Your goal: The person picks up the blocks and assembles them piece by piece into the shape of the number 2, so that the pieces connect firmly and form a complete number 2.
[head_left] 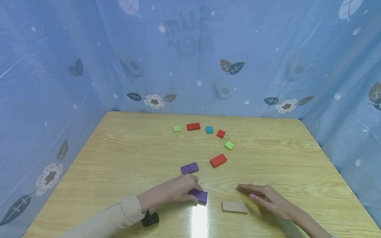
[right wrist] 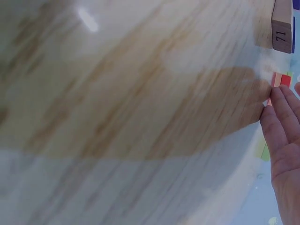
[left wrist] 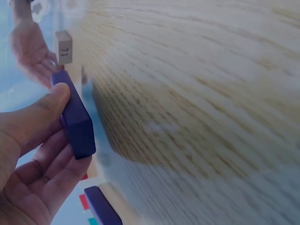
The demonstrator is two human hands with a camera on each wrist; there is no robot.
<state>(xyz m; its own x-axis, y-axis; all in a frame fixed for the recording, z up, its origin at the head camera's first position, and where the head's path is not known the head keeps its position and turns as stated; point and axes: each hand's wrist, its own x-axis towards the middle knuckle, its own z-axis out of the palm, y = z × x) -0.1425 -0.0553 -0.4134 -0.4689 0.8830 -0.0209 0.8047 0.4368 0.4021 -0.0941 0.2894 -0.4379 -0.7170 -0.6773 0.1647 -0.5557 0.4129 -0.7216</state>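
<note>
Between thumb and fingers, my left hand pinches a purple block low over the table's near middle. The left wrist view shows the thumb on one long face of this purple block and the fingers behind it. A second purple block lies just beyond that hand. My right hand holds nothing, its fingers extended close over the tabletop. Between the hands lies a plain wooden block; its end, in the right wrist view, carries the number 71 on the wooden block.
Farther out, blocks form a curved line: a red block, a green block, a small red block, a blue block, a long red block and a green block. Patterned blue cloth surrounds the wooden table.
</note>
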